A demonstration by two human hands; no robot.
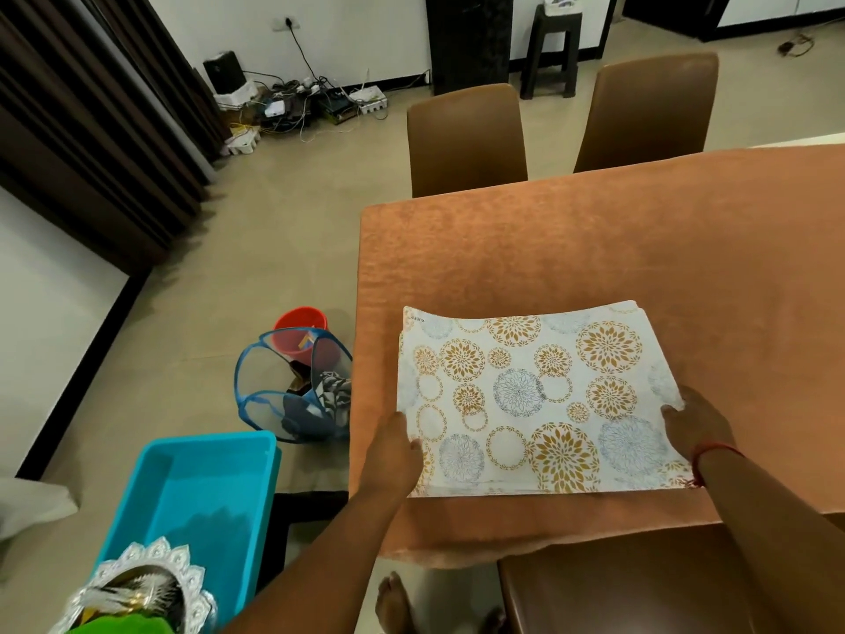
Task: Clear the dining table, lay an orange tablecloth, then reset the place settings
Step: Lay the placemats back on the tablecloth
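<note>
Seen from the head camera, the person is standing at the near end of the worktop (594, 249), which is already wearing the orange cloth (571, 231), and is holding a stack of mats (530, 395) flat on it near the front edge. The left hand (395, 443) is gripping the stack's left edge, thumb on top; the right hand (695, 421) is gripping the right edge, so the hands are well apart, each clamped on a side. The mats are lying slightly askew, top corners fanning. What could be going wrong from here, I would judge: lifting one mat may be dragging the ones beneath, or sliding the stack may be rucking the cloth toward the edge, since it is hanging loose there. Two chairs (466, 139) are standing at the far side and a third (640, 588) is partly showing just below the worktop. On the floor a blue tub (192, 487), a mesh basket (292, 386) and a red bucket (299, 331) are sitting. How many mats are in the stack is hard to tell, the fingers under it are hidden, and the worktop's right side is cut off.
</note>
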